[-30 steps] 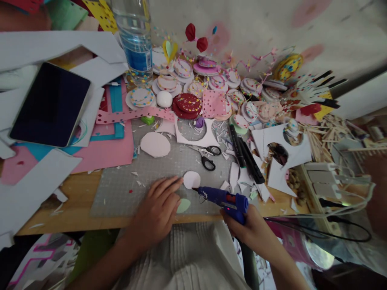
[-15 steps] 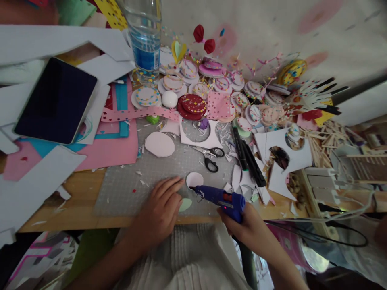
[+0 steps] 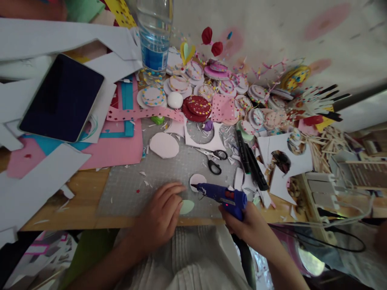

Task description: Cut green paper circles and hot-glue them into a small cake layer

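My right hand (image 3: 246, 223) is wrapped round the grip of a blue hot glue gun (image 3: 222, 194), which has a small red light lit. Its nozzle points left and lies over a small white paper disc (image 3: 198, 178) on the grey cutting mat (image 3: 121, 189). To the left of that disc rests my left hand (image 3: 165, 209), palm down with its fingers stretched out and nothing held. Close by its fingertips is a pale green leaf-shaped paper piece (image 3: 187, 207). Whether the nozzle touches the disc I cannot tell.
Black-handled scissors (image 3: 215, 161), a larger white disc (image 3: 164, 145) and black markers (image 3: 254, 167) lie beyond my hands. Behind them are several decorated paper discs (image 3: 196, 108) and a water bottle (image 3: 155, 52). A tablet (image 3: 62, 98) rests on paper at left.
The glue gun's nozzle has shifted slightly away from me over the small disc. My left fingertips have drawn back a little from it. The whole view has shifted slightly.
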Motion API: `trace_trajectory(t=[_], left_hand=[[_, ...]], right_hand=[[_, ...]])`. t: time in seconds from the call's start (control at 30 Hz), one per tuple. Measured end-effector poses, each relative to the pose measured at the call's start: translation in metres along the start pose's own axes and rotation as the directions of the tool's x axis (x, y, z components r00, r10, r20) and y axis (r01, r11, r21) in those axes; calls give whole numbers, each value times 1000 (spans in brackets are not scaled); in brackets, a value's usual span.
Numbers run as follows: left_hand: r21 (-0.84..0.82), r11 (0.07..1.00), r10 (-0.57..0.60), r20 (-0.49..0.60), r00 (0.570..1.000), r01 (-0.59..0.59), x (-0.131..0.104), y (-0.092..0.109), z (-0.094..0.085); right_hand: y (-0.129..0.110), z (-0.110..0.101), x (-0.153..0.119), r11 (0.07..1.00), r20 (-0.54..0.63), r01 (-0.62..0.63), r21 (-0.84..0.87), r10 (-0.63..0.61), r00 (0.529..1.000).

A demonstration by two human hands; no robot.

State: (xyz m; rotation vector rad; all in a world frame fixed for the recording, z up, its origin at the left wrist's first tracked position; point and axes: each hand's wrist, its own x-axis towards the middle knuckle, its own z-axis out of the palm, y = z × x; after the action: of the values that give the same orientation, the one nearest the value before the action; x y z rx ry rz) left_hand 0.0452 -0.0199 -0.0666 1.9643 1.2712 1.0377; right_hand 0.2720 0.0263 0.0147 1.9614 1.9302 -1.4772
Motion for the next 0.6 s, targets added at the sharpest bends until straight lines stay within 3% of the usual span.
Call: trace_trajectory(t=[0.6], left_hand=[[-7, 1000, 0, 3, 1000, 0, 4, 2, -2]], right_hand=[[-3, -1, 9, 999, -30, -44, 31, 45, 999]])
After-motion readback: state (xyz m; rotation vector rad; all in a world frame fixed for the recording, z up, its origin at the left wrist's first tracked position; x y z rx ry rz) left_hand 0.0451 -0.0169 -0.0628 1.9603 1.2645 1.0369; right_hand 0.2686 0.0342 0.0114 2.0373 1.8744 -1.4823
